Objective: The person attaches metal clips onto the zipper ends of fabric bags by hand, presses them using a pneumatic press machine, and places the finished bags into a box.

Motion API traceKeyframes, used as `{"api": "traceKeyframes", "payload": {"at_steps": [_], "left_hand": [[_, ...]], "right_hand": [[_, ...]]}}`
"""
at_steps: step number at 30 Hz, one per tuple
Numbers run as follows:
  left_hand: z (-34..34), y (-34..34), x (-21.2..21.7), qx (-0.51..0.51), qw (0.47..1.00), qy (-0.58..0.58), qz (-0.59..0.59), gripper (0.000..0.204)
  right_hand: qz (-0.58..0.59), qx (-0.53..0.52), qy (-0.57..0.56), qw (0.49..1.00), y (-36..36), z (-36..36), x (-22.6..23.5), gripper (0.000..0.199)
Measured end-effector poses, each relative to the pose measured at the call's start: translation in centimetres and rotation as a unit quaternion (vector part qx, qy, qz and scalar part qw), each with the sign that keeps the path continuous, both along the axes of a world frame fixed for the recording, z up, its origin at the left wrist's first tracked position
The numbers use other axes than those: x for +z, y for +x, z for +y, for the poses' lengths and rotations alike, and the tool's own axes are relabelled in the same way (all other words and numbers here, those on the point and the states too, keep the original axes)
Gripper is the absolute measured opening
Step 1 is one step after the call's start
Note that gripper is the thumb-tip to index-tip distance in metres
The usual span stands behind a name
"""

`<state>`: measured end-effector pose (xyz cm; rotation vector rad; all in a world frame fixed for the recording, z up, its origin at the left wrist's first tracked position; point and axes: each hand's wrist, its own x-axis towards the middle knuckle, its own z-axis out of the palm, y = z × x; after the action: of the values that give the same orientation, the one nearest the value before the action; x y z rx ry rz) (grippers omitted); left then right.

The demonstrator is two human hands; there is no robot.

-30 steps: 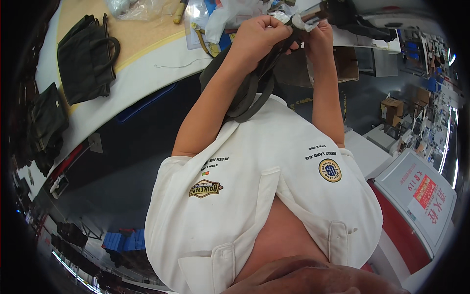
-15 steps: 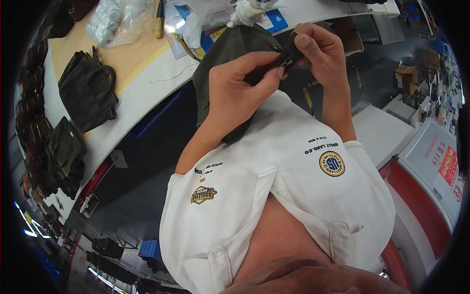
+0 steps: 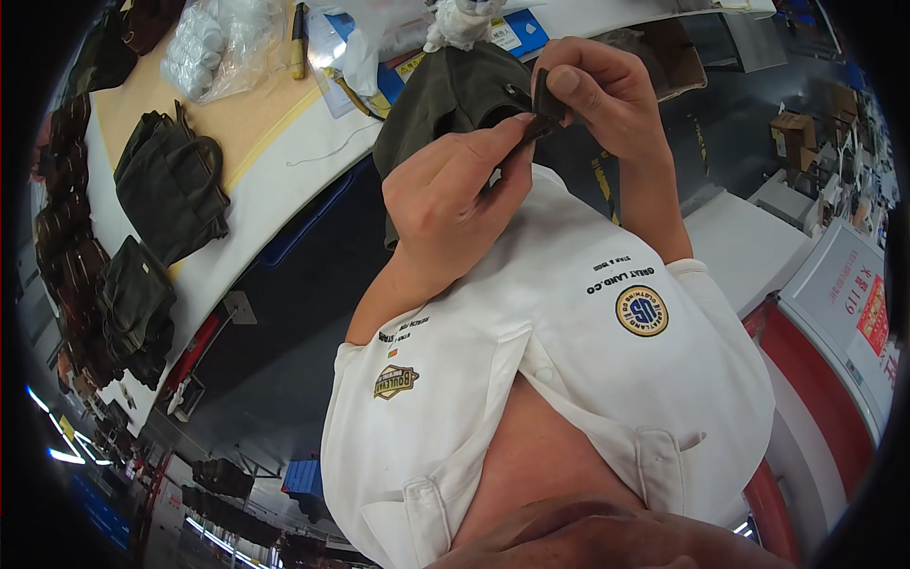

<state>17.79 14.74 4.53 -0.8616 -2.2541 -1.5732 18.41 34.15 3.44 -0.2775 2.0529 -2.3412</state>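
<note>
A dark olive fabric bag hangs from the table's near edge toward my body. Both hands hold a narrow dark strap, apparently part of this bag, in front of my chest. My left hand pinches the strap from the left, fingertips and thumb together, covering much of its length. On the other side my right hand grips the upper end between thumb and curled fingers. A small metal eyelet shows on the bag beside the strap. What lies under my left fingers is hidden.
On the white table at the left lie an olive handbag and another folded bag. Plastic-wrapped white rolls, a yellow-handled tool and a white bundle sit farther back. A cardboard box stands beyond my right hand.
My left hand has shifted slightly left and turned over the strap. My right thumb now presses a raised strap end. Metal hardware seen on the strap earlier is covered.
</note>
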Motion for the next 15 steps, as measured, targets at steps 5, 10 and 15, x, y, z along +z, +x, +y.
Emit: {"api": "traceKeyframes", "payload": {"at_steps": [5,10,15], "left_hand": [[-0.1,0.2,-0.7,-0.015,0.986,0.067,-0.154,0.02],[-0.2,0.1,0.1,-0.018,0.9,0.206,-0.384,0.016],[-0.7,0.1,-0.1,-0.003,0.883,0.204,-0.423,0.018]], "right_hand": [[-0.025,-0.047,-0.038,0.998,-0.1,-0.5,0.3,0.017],[0.109,-0.179,0.11,0.971,0.7,-1.8,1.1,0.019],[0.218,-0.131,0.319,0.913,1.7,-2.9,1.8,0.038]]}}
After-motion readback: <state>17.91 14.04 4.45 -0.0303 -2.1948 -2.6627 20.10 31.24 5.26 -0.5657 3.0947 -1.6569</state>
